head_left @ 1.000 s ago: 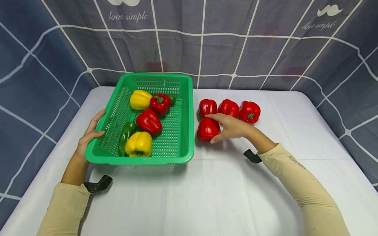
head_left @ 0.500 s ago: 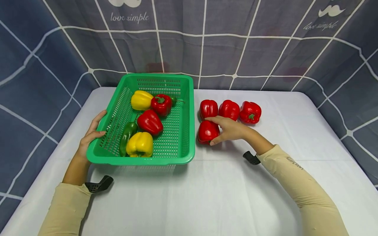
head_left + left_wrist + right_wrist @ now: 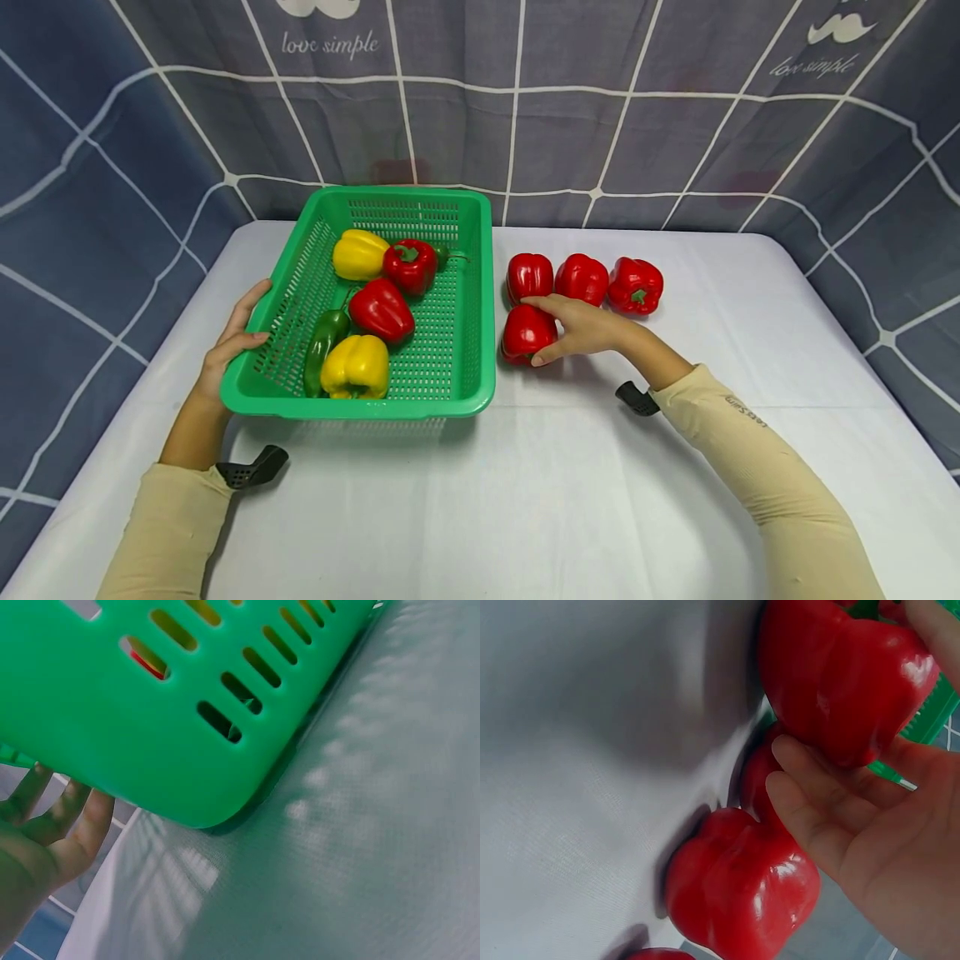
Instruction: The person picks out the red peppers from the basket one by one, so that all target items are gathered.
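Note:
My left hand grips the left rim of a green plastic basket, thumb over the edge and fingers outside; in the left wrist view the fingers meet the basket's edge. Inside it lie two yellow bell peppers, two red bell peppers and green peppers. My right hand holds a red bell pepper right of the basket, thumb at its near side and fingers at its far side. In the right wrist view, that pepper sits between thumb and fingers.
Three more red bell peppers form a row behind my right hand: left, middle and right. A white cloth covers the table. Grey-blue grid-patterned curtains hang behind and at both sides.
The red bell pepper in my right hand has shifted very slightly toward the front. My left hand keeps its hold on the basket, and the other peppers stay where they were.

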Demonstrator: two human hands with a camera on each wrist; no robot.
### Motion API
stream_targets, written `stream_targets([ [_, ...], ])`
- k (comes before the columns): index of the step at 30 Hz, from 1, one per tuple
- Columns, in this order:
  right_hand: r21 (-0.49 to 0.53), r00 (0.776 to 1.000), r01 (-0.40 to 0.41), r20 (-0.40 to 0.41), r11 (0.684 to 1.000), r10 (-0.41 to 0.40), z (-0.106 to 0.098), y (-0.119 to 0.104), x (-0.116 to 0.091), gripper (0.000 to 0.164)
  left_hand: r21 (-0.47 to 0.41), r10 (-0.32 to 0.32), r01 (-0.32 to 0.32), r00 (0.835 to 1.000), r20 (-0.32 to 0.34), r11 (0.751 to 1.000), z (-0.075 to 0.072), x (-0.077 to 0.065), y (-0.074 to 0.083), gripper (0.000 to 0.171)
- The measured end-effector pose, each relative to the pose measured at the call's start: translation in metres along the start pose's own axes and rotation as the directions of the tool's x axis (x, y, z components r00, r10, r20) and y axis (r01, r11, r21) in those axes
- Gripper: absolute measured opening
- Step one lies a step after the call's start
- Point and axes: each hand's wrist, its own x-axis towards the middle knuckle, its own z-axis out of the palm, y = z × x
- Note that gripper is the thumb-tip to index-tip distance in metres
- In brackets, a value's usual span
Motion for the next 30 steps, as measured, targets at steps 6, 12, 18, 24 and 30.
stream_targets([
  [6, 0.013, 1.0, -0.004, 0.017, 1.0, 0.004, -0.0002, -0.0004, 0.0009, 0.088, -0.016, -0.002, 0.002, 1.0, 0.002, 1.0, -0.0001, 0.0003, -0.0015, 0.064],
  [12, 0.023, 1.0, -0.007, 0.026, 1.0, 0.007, -0.0013, -0.0009, 0.0004, 0.089, -0.004, 0.001, -0.001, 1.0, 0.0, 1.0, 0.0005, 0.0004, -0.0013, 0.064],
  [18, 0.046, 1.0, -0.002, 0.023, 0.999, 0.001, -0.0016, -0.0002, 0.0003, 0.09, -0.003, -0.002, 0.002, 1.0, -0.007, 1.0, 0.0005, 0.0004, -0.0014, 0.064],
  [24, 0.04, 1.0, 0.007, 0.015, 0.999, -0.008, -0.0009, 0.0003, -0.0002, 0.088, 0.004, -0.001, 0.001, 1.0, -0.006, 1.0, 0.0005, 0.0003, -0.001, 0.064],
  [30, 0.026, 1.0, 0.013, 0.013, 1.0, -0.013, -0.0008, 0.0021, -0.0018, 0.086, -0.005, 0.005, -0.005, 1.0, -0.006, 1.0, 0.0001, 0.0005, -0.0009, 0.064],
])
